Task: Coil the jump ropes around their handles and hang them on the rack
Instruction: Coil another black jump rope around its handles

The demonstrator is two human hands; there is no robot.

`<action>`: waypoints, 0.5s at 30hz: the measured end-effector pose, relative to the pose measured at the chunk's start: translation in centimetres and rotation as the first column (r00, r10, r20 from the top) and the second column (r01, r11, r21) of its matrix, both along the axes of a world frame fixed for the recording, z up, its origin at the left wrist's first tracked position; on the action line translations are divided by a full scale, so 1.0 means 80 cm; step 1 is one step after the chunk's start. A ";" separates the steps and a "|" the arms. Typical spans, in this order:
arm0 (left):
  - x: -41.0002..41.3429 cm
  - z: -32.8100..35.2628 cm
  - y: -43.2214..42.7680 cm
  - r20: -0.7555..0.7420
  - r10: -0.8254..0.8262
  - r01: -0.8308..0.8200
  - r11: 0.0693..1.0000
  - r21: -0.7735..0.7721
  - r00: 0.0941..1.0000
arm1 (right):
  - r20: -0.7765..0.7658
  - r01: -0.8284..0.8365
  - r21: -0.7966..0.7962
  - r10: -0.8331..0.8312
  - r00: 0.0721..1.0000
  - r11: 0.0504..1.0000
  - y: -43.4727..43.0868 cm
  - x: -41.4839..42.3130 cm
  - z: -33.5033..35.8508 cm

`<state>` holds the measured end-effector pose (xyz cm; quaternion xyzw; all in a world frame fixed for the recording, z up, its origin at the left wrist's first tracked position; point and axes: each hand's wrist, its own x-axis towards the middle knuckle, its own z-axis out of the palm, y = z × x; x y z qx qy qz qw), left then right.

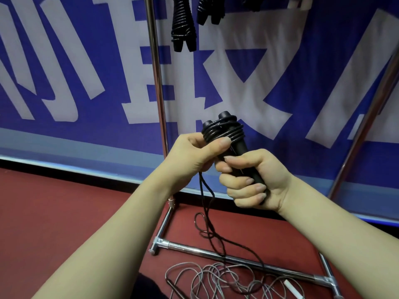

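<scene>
Blue banner (323,61), big white chars (248,35) — red floor (54,212)

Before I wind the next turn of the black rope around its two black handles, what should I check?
1. Right hand grips both black handles: ok.
2. Left hand thumb presses on the wound coil: ok.
3. Loose black rope free of knots: cannot tell; it loops on the red floor.
4. Loose rope clear of the chrome rack base bar: not ok, it crosses it.
5. Clear of the grey rope pile: not ok, they overlap.
</scene>
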<state>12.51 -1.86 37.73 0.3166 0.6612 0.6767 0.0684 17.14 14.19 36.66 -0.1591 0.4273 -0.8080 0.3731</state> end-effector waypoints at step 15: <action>0.002 -0.021 0.016 0.195 0.530 -0.543 0.840 0.017 0.825 | -0.896 0.899 0.333 0.201 0.395 -0.284 -0.053 0.005 -0.002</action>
